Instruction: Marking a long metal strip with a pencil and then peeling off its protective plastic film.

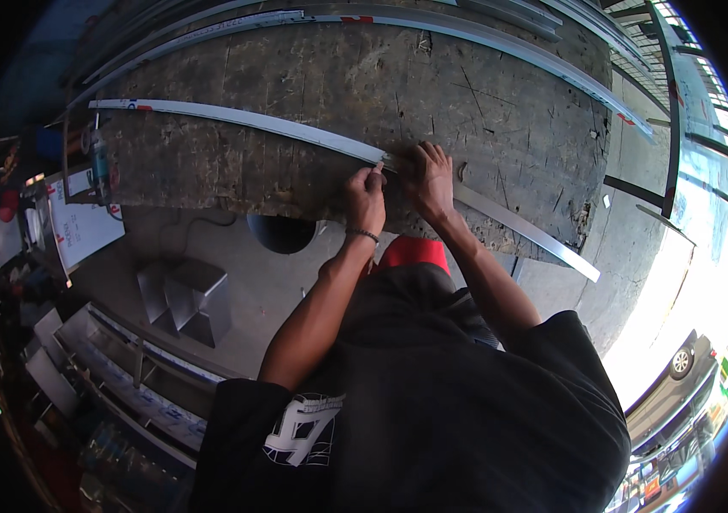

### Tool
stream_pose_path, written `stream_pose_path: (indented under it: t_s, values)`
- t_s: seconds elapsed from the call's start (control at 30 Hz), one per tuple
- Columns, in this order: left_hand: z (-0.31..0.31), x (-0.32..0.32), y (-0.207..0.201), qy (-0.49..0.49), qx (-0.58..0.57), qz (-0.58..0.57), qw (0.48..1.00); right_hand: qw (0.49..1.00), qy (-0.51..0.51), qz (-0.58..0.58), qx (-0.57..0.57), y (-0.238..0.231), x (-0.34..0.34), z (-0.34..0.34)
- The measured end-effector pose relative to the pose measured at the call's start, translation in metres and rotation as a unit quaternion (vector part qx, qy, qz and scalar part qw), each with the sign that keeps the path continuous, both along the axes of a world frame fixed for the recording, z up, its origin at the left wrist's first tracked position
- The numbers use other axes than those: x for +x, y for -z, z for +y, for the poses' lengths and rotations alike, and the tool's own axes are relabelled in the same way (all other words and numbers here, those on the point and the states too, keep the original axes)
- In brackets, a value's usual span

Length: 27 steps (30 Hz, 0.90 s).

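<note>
Your left hand point(365, 198) pinches long strip point(253, 120); right hand point(429, 181) curled over it, hold unclear; uneven pull could kink strip.

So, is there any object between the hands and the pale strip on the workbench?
Nothing visible is in the way: the left hand is at the pale strip, with the right hand close by. Another long profile lies farther across the workbench. What the right hand covers is hidden.

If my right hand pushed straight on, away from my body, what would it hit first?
Past the bare benchtop, your right hand would probably meet the long pale metal profile along the far side; its height is hard to judge.
</note>
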<state>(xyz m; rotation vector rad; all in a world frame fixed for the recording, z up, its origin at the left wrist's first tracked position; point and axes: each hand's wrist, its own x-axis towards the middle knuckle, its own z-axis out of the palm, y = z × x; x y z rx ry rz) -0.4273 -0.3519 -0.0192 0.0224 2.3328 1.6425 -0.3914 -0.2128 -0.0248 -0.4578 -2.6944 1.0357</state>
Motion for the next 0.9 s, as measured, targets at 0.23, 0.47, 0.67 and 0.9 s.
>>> stream_pose_path:
  t_s: [0.23,0.47,0.67,0.9]
  values:
    - [0.010,0.001,-0.013,0.021,-0.074,-0.025,0.997,1.000,0.009,-0.012,0.001,-0.001,0.003,0.003]
    - [0.005,-0.007,-0.012,-0.015,0.002,-0.046,0.999,1.000,-0.006,0.005,-0.013,-0.013,0.000,0.002]
    - [-0.039,0.005,-0.021,-0.034,0.001,-0.129,0.991,0.991,-0.100,0.049,0.080,-0.037,-0.013,-0.006]
    - [-0.076,0.007,-0.037,-0.065,0.052,-0.152,0.985,0.982,-0.096,-0.013,0.164,-0.034,-0.023,-0.017]
